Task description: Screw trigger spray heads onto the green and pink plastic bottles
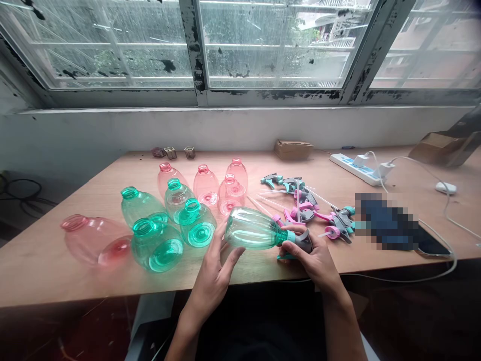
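Observation:
A clear green bottle lies on its side above the front edge of the wooden table. My left hand cups its base end with the fingers curved around it. My right hand is closed on the grey and teal spray head at the bottle's neck. Behind the hands lies a pile of loose spray heads in pink, teal and grey with thin tubes.
Several green bottles and pink bottles stand or lie to the left. A power strip with white cables, a phone, a blurred dark object, a cardboard box and a small carton occupy the right and back.

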`<state>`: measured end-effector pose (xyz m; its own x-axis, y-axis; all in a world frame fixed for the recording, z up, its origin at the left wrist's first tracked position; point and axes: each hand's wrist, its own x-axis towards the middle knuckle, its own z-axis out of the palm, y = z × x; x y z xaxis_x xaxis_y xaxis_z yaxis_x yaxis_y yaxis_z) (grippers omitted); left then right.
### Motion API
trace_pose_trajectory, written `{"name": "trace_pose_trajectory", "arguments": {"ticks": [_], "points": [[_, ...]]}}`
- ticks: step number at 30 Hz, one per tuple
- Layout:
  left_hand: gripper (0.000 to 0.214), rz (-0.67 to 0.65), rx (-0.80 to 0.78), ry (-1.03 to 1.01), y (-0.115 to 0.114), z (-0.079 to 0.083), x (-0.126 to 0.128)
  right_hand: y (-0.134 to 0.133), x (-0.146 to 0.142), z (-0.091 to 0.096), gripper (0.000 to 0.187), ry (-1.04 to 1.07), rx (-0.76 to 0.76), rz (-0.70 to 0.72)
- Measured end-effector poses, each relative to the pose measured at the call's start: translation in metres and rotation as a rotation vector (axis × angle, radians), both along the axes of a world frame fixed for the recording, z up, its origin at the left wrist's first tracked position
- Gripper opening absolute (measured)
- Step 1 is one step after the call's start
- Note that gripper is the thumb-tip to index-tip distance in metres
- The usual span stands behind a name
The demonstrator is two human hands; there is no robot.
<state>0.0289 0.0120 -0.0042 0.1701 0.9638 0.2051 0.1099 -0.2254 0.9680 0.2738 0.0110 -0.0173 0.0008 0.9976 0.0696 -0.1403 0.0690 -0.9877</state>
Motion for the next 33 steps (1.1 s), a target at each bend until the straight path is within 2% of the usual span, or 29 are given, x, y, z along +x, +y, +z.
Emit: {"name": "trace_pose_trajectory", "arguments": {"ticks": [5, 12, 17, 20, 28, 33], "points": [[0.057, 0.01, 0.0, 0.027, -0.001, -0.001, 0.0, 0.001, 0.004, 0.001, 0.045, -0.007, 0.011, 0.018], [0.065, -0.012, -0.063, 0.0, -0.006, 0.001, -0.002, 0.0, 0.005, -0.001, 0.043, -0.001, 0.032, 0.018], [0.073, 0.001, -0.018, 0.035, -0.005, -0.002, -0.006, -0.006, 0.007, 0.003, 0.043, 0.077, -0.004, 0.171], [0.077, 0.025, 0.03, 0.096, -0.004, -0.004, -0.008, -0.008, 0.008, 0.004, 0.042, 0.111, -0.03, 0.203], [0.071, 0.0, -0.001, 0.061, -0.006, -0.002, -0.007, -0.01, 0.011, -0.001, 0.033, 0.158, 0.083, 0.235], [0.072, 0.0, 0.003, 0.036, -0.008, 0.0, -0.008, -0.008, 0.013, 0.0, 0.03, 0.093, 0.151, 0.223]]}}
